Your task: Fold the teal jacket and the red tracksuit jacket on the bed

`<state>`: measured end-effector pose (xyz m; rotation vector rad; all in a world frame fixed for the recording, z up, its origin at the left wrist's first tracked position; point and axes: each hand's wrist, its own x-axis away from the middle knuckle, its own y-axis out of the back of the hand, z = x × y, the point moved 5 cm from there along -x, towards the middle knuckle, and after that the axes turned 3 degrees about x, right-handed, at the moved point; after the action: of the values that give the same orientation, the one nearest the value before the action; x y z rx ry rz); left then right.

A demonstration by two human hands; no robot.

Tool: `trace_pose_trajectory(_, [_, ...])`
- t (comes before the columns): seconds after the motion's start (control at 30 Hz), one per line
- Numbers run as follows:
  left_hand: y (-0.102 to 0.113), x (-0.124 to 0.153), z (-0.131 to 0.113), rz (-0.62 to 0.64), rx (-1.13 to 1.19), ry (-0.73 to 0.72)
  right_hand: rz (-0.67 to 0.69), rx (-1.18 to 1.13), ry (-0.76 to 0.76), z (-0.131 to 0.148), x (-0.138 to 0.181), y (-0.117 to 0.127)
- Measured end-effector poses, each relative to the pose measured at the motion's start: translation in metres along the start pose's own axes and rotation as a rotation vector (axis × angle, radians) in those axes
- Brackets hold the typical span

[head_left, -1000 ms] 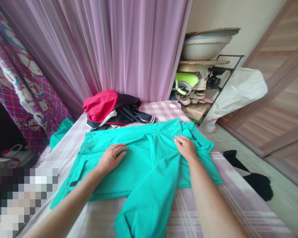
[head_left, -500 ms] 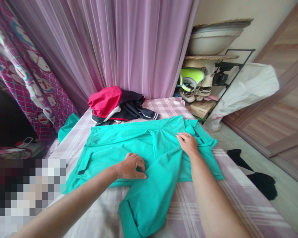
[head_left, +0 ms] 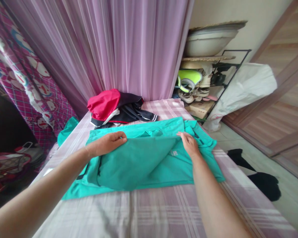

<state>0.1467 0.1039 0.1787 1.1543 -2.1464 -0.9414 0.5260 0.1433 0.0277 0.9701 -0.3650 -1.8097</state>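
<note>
Turquoise fabric jacket [head_left: 178,170] on a pink-and-white plaid sheet [head_left: 159,211]: its loose sleeve [head_left: 136,162], formerly overhanging the near hem, now crosses the body, compacting the outline. The left hand [head_left: 106,143] pinches the sleeve; the right hand's [head_left: 189,144] grip is indeterminable.

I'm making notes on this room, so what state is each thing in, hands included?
Left hand: closed on the teal sleeve
Right hand: on the teal garment, grip unclear
Teal sleeve: partly lifted, lying across the body
Teal garment: spread out, wrinkled
Red-and-dark garment: heaped, crumpled
Purple curtain: hanging in folds
Basin: upright
White bag: creased
</note>
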Motion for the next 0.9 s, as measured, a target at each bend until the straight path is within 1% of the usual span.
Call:
trace_pose_trajectory(0.03, [0.008, 0.000, -0.001, -0.011, 0.000, 0.007, 0.027, -0.005, 0.052, 0.002, 0.000, -0.001])
trace_pose_trajectory(0.1, [0.019, 0.000, -0.001, 0.014, -0.006, 0.029, 0.085, 0.010, 0.105, 0.002, 0.001, -0.003])
trace_pose_trajectory(0.17, [0.028, 0.000, 0.001, 0.039, -0.038, 0.047, 0.141, 0.064, 0.110, -0.002, 0.001, -0.004])
trace_pose_trajectory(0.27, [0.046, -0.004, 0.011, 0.012, -0.106, 0.066, 0.188, 0.186, 0.126, -0.004, -0.008, -0.002])
trace_pose_trajectory(0.37, [0.071, -0.011, 0.024, -0.056, -0.200, 0.091, 0.195, 0.260, 0.166, 0.003, -0.032, 0.003])
trace_pose_trajectory(0.43, [0.088, -0.019, 0.034, -0.135, -0.328, 0.110, 0.190, 0.277, 0.197, 0.014, -0.055, 0.006])
trace_pose_trajectory(0.5, [0.099, -0.025, 0.049, -0.222, -0.485, 0.166, 0.199, 0.303, 0.209, 0.026, -0.077, 0.003])
trace_pose_trajectory(0.53, [0.101, -0.028, 0.057, -0.255, -0.555, 0.199, 0.214, 0.327, 0.196, 0.030, -0.086, -0.001])
trace_pose_trajectory(0.6, [0.095, -0.034, 0.075, -0.293, -0.656, 0.225, 0.246, 0.403, 0.118, 0.036, -0.097, -0.012])
trace_pose_trajectory(0.67, [0.077, -0.039, 0.091, -0.285, -0.699, 0.203, 0.247, 0.476, 0.034, 0.038, -0.099, -0.023])
trace_pose_trajectory(0.73, [0.053, -0.041, 0.108, -0.272, -0.706, 0.250, 0.209, 0.497, 0.011, 0.043, -0.094, -0.031])
trace_pose_trajectory(0.83, [0.010, -0.043, 0.124, -0.236, -0.667, 0.219, 0.164, 0.423, 0.109, 0.060, -0.080, -0.040])
trace_pose_trajectory(0.9, [-0.015, -0.043, 0.131, -0.231, -0.655, 0.205, 0.178, 0.354, 0.190, 0.080, -0.069, -0.047])
